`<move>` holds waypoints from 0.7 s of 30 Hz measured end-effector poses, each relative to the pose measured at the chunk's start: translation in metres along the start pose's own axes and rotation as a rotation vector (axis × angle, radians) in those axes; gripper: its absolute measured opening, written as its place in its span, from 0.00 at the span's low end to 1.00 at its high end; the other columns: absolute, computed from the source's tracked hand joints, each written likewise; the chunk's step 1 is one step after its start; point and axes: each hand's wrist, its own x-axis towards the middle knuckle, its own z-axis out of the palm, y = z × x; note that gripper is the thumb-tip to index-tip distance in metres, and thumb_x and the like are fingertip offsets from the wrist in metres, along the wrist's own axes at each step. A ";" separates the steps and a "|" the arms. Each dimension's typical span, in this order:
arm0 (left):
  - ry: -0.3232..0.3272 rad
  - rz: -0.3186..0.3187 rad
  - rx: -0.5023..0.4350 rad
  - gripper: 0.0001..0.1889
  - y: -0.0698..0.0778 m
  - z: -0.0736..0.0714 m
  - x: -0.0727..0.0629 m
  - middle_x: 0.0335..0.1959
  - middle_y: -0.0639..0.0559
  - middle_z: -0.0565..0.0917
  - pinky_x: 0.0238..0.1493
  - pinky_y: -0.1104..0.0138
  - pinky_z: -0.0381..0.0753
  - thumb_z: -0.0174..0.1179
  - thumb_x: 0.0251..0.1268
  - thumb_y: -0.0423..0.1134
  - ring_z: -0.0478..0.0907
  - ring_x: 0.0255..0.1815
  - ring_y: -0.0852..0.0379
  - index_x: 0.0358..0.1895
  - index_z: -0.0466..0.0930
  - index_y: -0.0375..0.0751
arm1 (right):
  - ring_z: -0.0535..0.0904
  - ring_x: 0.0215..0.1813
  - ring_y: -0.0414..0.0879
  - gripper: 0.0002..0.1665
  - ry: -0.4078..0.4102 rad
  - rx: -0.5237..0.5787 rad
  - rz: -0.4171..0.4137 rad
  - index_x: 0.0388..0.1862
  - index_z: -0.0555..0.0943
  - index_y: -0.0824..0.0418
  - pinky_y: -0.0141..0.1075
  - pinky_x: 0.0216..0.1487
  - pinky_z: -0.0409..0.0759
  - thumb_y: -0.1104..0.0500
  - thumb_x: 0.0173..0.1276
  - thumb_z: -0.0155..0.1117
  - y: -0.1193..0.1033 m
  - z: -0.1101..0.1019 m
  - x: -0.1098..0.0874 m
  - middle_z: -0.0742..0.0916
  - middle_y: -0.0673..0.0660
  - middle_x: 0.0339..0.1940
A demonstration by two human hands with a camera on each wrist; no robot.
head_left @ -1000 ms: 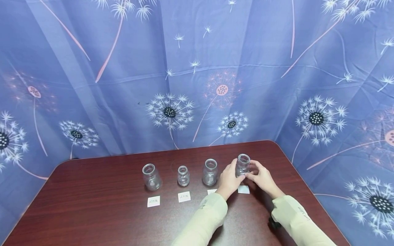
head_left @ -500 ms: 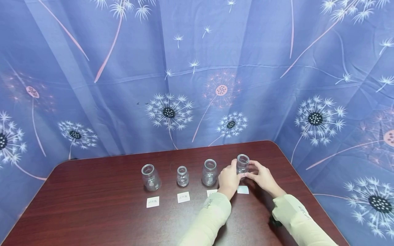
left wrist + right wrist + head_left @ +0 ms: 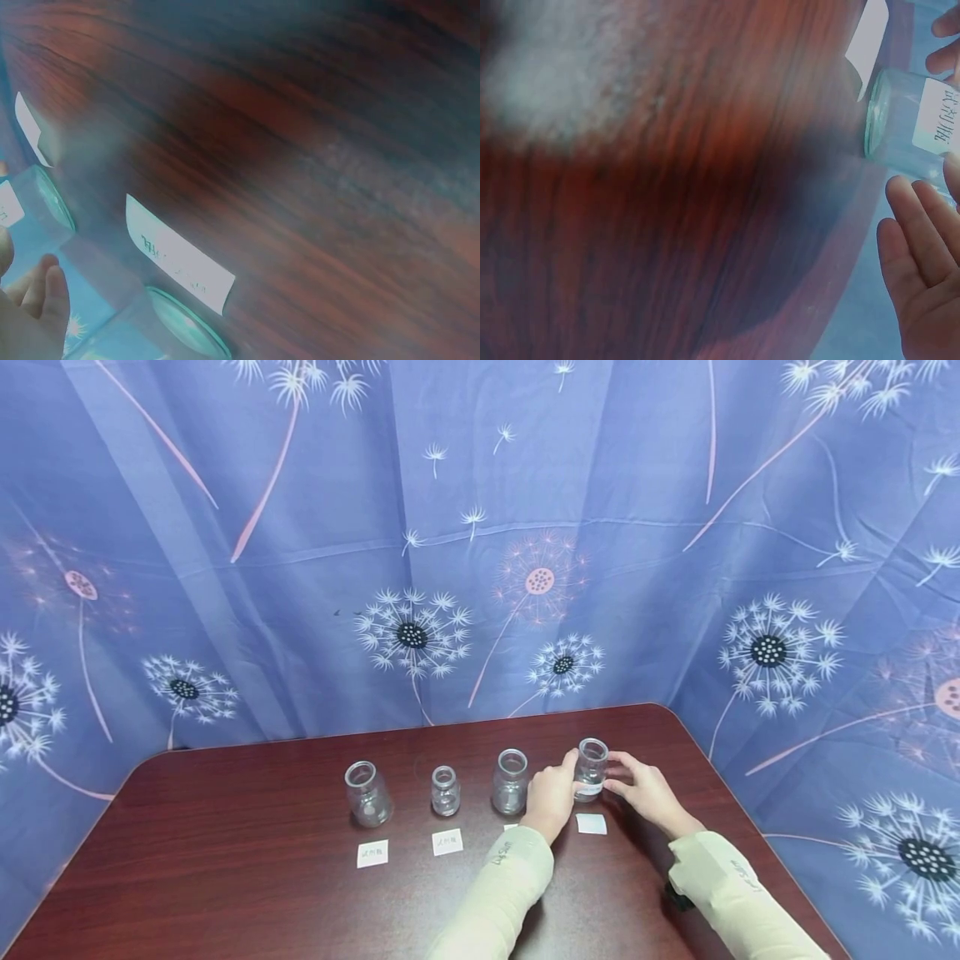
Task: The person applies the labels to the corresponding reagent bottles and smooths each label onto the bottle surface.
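Note:
At the right end of a row, a clear glass jar (image 3: 592, 766) stands upright between my two hands. A white label (image 3: 937, 116) with handwritten characters lies flat on its front. My left hand (image 3: 550, 797) holds the jar from the left, thumb at the label's left edge. From the right, my right hand (image 3: 651, 793) curves around it; in the right wrist view its fingers (image 3: 909, 225) extend beside the glass and its thumb is at the label's corner. A blank whitish slip of paper (image 3: 592, 824) lies just in front of the jar.
Left of my hands stand a similar jar (image 3: 512, 783), a smaller jar (image 3: 446, 793) and a wide one (image 3: 369, 795). White handwritten labels (image 3: 448, 842) lie before them, one mostly behind my left sleeve (image 3: 498, 889). A blue dandelion curtain (image 3: 480, 677) backs the dark red table (image 3: 247, 877).
My thumbs have moved apart from the jar's front toward its sides, so the label on it now shows. The left hand has shifted slightly left; the other jars have not moved.

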 end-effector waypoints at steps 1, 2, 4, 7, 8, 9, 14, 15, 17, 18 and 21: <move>-0.003 0.002 0.002 0.27 0.000 0.000 0.000 0.31 0.51 0.85 0.26 0.64 0.75 0.58 0.49 0.52 0.81 0.29 0.52 0.57 0.64 0.58 | 0.82 0.40 0.54 0.25 0.000 -0.015 -0.007 0.49 0.71 0.65 0.37 0.36 0.79 0.66 0.50 0.65 0.000 0.000 0.000 0.85 0.64 0.36; -0.005 0.004 0.005 0.27 0.000 0.000 0.000 0.31 0.51 0.85 0.26 0.64 0.75 0.58 0.49 0.51 0.81 0.29 0.52 0.57 0.64 0.58 | 0.82 0.39 0.54 0.26 -0.004 -0.029 -0.012 0.50 0.71 0.65 0.37 0.36 0.79 0.66 0.50 0.65 0.000 0.000 -0.001 0.85 0.63 0.36; -0.007 0.010 0.006 0.27 0.000 -0.001 0.001 0.31 0.52 0.85 0.26 0.64 0.76 0.58 0.50 0.51 0.81 0.29 0.52 0.57 0.64 0.58 | 0.82 0.39 0.53 0.27 -0.011 -0.052 -0.016 0.50 0.70 0.64 0.38 0.35 0.78 0.66 0.50 0.66 0.001 0.000 -0.001 0.85 0.63 0.35; -0.014 0.016 -0.001 0.27 0.000 -0.001 0.001 0.33 0.53 0.84 0.27 0.64 0.76 0.59 0.50 0.50 0.81 0.31 0.53 0.56 0.65 0.57 | 0.82 0.38 0.53 0.29 -0.028 -0.071 -0.007 0.52 0.68 0.62 0.42 0.36 0.78 0.64 0.50 0.66 -0.001 0.000 -0.002 0.85 0.63 0.36; -0.024 0.016 -0.007 0.27 0.000 -0.002 0.002 0.34 0.53 0.84 0.28 0.64 0.76 0.60 0.50 0.50 0.81 0.32 0.53 0.56 0.64 0.57 | 0.82 0.37 0.53 0.30 -0.037 -0.079 -0.001 0.53 0.67 0.61 0.43 0.35 0.77 0.63 0.50 0.66 -0.001 0.000 -0.002 0.85 0.63 0.36; -0.033 0.017 -0.016 0.27 -0.001 -0.002 0.002 0.36 0.53 0.84 0.29 0.64 0.77 0.60 0.51 0.50 0.81 0.33 0.53 0.56 0.64 0.56 | 0.82 0.36 0.53 0.31 -0.043 -0.086 0.007 0.53 0.66 0.61 0.43 0.35 0.77 0.62 0.50 0.67 -0.001 0.001 -0.003 0.85 0.63 0.36; -0.083 0.004 -0.060 0.30 -0.001 -0.001 0.002 0.40 0.55 0.83 0.34 0.63 0.77 0.62 0.48 0.50 0.80 0.38 0.55 0.57 0.61 0.58 | 0.81 0.30 0.47 0.37 -0.072 -0.116 0.023 0.56 0.61 0.60 0.39 0.31 0.76 0.59 0.49 0.69 -0.003 0.004 -0.004 0.84 0.63 0.37; -0.081 0.003 -0.060 0.31 -0.001 0.000 0.002 0.40 0.55 0.82 0.34 0.64 0.76 0.63 0.47 0.51 0.80 0.37 0.55 0.57 0.60 0.58 | 0.81 0.29 0.46 0.38 -0.069 -0.121 0.021 0.56 0.60 0.60 0.38 0.30 0.75 0.59 0.48 0.69 -0.003 0.005 -0.004 0.84 0.62 0.37; -0.064 -0.001 -0.045 0.33 0.001 0.004 0.001 0.38 0.56 0.83 0.30 0.64 0.76 0.64 0.45 0.53 0.81 0.34 0.56 0.56 0.58 0.58 | 0.80 0.27 0.44 0.40 -0.060 -0.138 0.015 0.56 0.59 0.61 0.35 0.28 0.74 0.59 0.47 0.70 -0.004 0.008 -0.005 0.84 0.62 0.37; -0.051 -0.004 -0.034 0.34 0.002 0.006 0.001 0.36 0.56 0.83 0.28 0.64 0.76 0.64 0.44 0.53 0.81 0.33 0.55 0.56 0.57 0.58 | 0.79 0.27 0.43 0.40 -0.051 -0.149 0.012 0.56 0.58 0.61 0.34 0.27 0.74 0.60 0.47 0.70 -0.004 0.009 -0.005 0.84 0.61 0.37; 0.011 -0.011 0.014 0.36 0.004 0.011 -0.001 0.32 0.56 0.83 0.22 0.65 0.73 0.65 0.42 0.55 0.80 0.27 0.55 0.55 0.57 0.55 | 0.78 0.25 0.41 0.41 -0.030 -0.171 0.007 0.56 0.58 0.62 0.31 0.25 0.72 0.60 0.46 0.70 -0.005 0.014 -0.005 0.83 0.61 0.37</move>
